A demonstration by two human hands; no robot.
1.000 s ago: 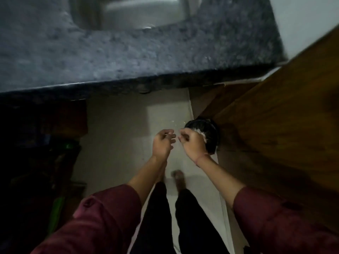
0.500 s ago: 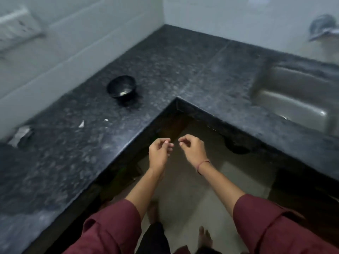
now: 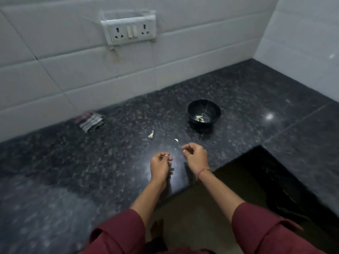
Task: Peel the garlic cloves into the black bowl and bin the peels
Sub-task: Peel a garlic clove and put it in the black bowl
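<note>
The black bowl point(image 3: 211, 105) stands on the dark granite counter point(image 3: 110, 162) and holds a few pale peeled garlic pieces point(image 3: 199, 118). An unpeeled garlic clove point(image 3: 150, 134) lies on the counter left of the bowl. A smaller white bit point(image 3: 176, 140) lies closer to my hands. My left hand point(image 3: 160, 166) hovers near the counter's front edge with its fingers curled. It pinches a thin white sliver of peel point(image 3: 165, 159) at its fingertips. My right hand point(image 3: 196, 158) hovers beside it, fingers curled towards the thumb, with nothing visible in it.
A crumpled foil packet point(image 3: 89, 121) lies by the tiled wall at the left. A socket panel point(image 3: 129, 31) is mounted on the wall above. The counter turns an inner corner point(image 3: 260, 146) at the right, with dark floor space below.
The view has swung from the floor bin up to the counter. Both hands have come up from over the bin to above the counter's front edge, still close together.
</note>
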